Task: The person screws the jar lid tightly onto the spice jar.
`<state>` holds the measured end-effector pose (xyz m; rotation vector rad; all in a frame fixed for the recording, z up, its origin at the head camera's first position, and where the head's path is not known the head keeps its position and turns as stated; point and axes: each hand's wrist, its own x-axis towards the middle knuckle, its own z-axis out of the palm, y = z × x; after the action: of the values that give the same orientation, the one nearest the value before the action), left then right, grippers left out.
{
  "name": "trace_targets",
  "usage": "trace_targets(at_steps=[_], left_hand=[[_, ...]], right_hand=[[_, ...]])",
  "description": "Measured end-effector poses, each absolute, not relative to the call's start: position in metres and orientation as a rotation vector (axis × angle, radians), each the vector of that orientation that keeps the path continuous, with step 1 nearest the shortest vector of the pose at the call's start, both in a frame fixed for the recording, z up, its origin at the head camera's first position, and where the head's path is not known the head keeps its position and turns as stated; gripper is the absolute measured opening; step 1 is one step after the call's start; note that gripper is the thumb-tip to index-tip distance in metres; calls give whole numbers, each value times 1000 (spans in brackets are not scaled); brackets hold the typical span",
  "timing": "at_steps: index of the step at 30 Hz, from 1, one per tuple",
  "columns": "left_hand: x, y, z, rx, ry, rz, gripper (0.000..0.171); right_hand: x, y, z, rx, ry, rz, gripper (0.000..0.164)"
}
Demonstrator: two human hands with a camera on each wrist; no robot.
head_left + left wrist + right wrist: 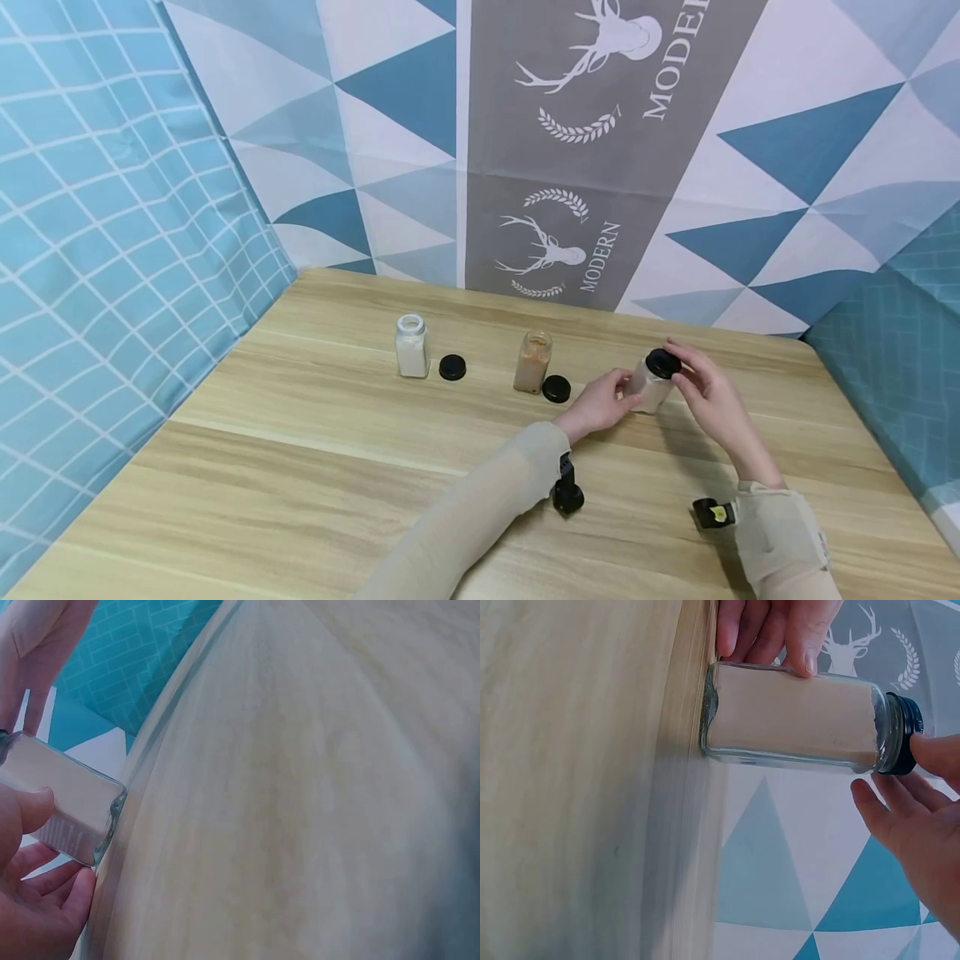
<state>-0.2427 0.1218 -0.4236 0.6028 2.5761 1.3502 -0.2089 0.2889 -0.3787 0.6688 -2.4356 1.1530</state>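
Note:
A square glass jar [795, 712] of pale beige powder stands at the right of the table with a black lid [663, 363] on its mouth. My left hand [602, 403] grips the jar's body low down, thumb on one side and fingers on the other, as the left wrist view shows on the glass jar [64, 795]. With thumb and fingertips my right hand [711, 400] pinches the black lid from the right. In the right wrist view the lid [906, 735] sits over the jar's neck between the right thumb and fingers.
Left of the hands stands an uncapped jar of orange-brown powder [533, 362] with a black lid [557, 388] beside it. Farther left is an uncapped jar of white powder [412, 348], another black lid [452, 367] next to it. A patterned cloth [405, 167] hangs behind the wooden table [300, 467].

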Motion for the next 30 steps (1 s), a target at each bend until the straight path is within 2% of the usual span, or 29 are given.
trace_targets(at_steps=[11, 30], left_hand=[[-242, 122, -423, 615, 2571, 1363, 43], [-241, 124, -420, 552, 2531, 1365, 45]], right_hand=[[-206, 291, -378, 566, -2481, 1063, 39], [-208, 297, -375, 654, -2487, 1006, 34]])
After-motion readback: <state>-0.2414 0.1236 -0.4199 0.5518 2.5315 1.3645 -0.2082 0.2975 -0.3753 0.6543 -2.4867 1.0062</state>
